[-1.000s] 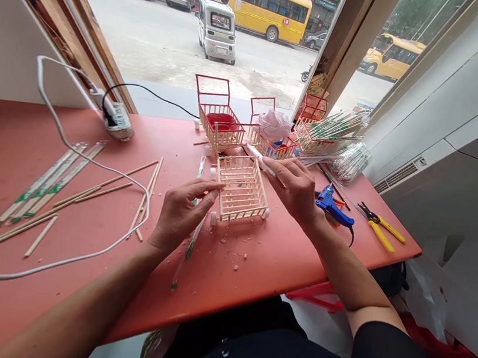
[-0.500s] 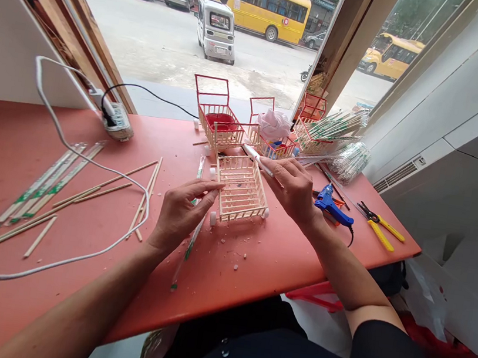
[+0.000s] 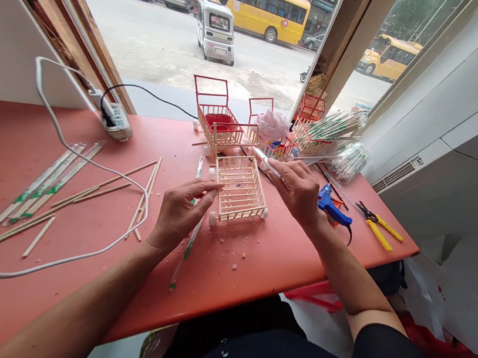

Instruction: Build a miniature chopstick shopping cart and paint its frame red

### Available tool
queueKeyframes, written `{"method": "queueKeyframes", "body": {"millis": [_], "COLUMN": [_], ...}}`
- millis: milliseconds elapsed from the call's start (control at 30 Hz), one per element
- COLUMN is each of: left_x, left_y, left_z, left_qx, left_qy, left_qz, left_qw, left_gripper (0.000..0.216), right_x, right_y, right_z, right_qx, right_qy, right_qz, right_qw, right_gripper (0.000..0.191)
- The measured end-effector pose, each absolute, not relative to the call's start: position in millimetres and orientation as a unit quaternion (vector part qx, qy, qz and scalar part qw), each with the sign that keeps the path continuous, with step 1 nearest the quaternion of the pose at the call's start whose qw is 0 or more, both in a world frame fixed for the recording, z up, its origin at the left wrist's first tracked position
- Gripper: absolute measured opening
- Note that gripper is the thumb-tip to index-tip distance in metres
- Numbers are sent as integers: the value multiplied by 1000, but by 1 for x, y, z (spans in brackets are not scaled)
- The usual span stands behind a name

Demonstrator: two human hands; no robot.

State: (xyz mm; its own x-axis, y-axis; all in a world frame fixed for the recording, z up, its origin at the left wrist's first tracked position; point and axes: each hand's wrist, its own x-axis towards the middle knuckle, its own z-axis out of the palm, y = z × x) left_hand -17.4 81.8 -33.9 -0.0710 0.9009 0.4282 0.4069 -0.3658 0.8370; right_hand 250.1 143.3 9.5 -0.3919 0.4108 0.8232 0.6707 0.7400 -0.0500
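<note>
In the middle of the table sits a small cart made of wooden sticks, with white wheels and a slatted floor. My left hand pinches the top rail on its left side between thumb and fingertips. My right hand is closed around a slim white marker pen. The pen points to the upper left, over the far right corner of the cart and apart from its rails as far as I can see. A narrow stick in a clear and green wrapper lies partly under my left hand.
Finished carts with red rims stand along the window side. A blue glue gun and yellow-handled pliers lie right. On the left are loose sticks, wrapped sticks, a white cable and a power strip.
My right hand has moved slightly right with the pen, away from the cart's far rail. My left hand stays on the left rail, and the cart has not moved.
</note>
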Motion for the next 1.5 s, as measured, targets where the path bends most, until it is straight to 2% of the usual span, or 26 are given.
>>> {"method": "queueKeyframes", "body": {"millis": [500, 900, 1500], "left_x": [-18, -17, -18], "left_y": [82, 81, 82], "left_z": [-35, -35, -38], "left_qx": [644, 647, 652], "left_qy": [499, 496, 471], "left_qz": [529, 527, 543], "left_qw": [238, 241, 239], "left_gripper": [31, 32, 27], "right_x": [206, 239, 190], "right_y": [155, 153, 160], "right_z": [30, 34, 44], "right_qx": [-322, -400, -373], "right_qy": [-839, -768, -778], "right_qz": [-108, -103, 16], "right_qw": [425, 490, 505], "right_gripper": [29, 30, 32]}}
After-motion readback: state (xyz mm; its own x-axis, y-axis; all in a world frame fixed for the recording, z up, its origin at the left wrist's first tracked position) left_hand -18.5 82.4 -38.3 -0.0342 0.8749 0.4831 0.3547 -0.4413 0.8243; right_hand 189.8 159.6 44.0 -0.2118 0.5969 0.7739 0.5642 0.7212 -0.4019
